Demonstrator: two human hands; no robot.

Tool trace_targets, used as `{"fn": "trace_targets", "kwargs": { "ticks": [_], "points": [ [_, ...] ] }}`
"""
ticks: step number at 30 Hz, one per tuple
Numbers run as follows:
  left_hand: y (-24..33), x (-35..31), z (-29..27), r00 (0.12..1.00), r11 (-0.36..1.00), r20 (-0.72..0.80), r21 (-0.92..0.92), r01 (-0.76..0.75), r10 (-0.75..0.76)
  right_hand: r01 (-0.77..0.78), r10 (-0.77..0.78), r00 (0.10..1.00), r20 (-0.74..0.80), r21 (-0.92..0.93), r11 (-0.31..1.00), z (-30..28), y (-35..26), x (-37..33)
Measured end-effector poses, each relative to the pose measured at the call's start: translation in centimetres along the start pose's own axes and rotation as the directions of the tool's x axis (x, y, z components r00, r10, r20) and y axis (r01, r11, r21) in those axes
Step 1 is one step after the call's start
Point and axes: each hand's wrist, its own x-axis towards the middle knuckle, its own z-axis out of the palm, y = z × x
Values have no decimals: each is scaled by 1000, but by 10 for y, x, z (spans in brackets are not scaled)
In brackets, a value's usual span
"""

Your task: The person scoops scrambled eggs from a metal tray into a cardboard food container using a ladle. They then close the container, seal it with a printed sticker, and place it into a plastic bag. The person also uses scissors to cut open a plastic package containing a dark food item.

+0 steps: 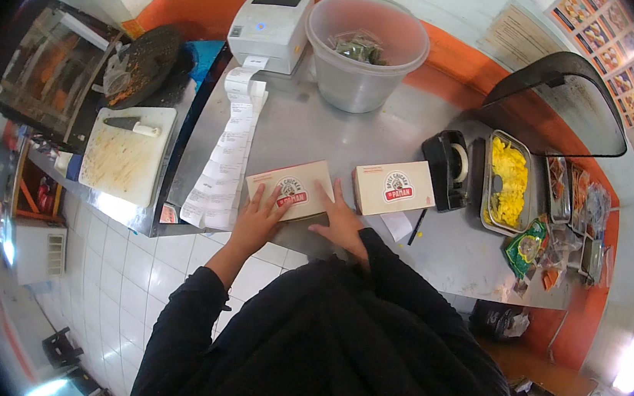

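Observation:
A cream-coloured cardboard food box (280,176) with a red logo lies in front of me on the steel table. My left hand (259,219) rests on its near left part, fingers spread. At the box's right end, my right hand (342,220) has its fingers stretched out and apart, some touching the edge. Just to the right sits a second food box (377,175) of the same kind, with a small white slip of paper (396,226) and a black pen (417,227) at its near side.
A long printed paper strip (227,150) hangs from a label printer (269,27). Behind stands a plastic bucket (352,86) with small packets. To the right are a tape dispenser (443,173) and a metal tray (485,208) of yellow food; far left, a knife (120,123) on a cutting board (123,166).

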Motion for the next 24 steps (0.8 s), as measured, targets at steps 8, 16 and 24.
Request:
{"fn": "trace_targets", "kwargs": {
  "ticks": [8, 16, 24],
  "points": [
    [5, -1, 27, 998, 996, -40, 71, 55, -52, -539, 430, 541, -723, 95, 837, -183, 159, -75],
    [13, 5, 30, 992, 990, -69, 86, 114, -108, -493, 583, 755, -300, 325, 807, -227, 185, -115],
    [23, 8, 26, 978, 991, -166, 13, 134, -130, -566, 646, 626, -438, 315, 762, -160, 205, -142]
  ]
}}
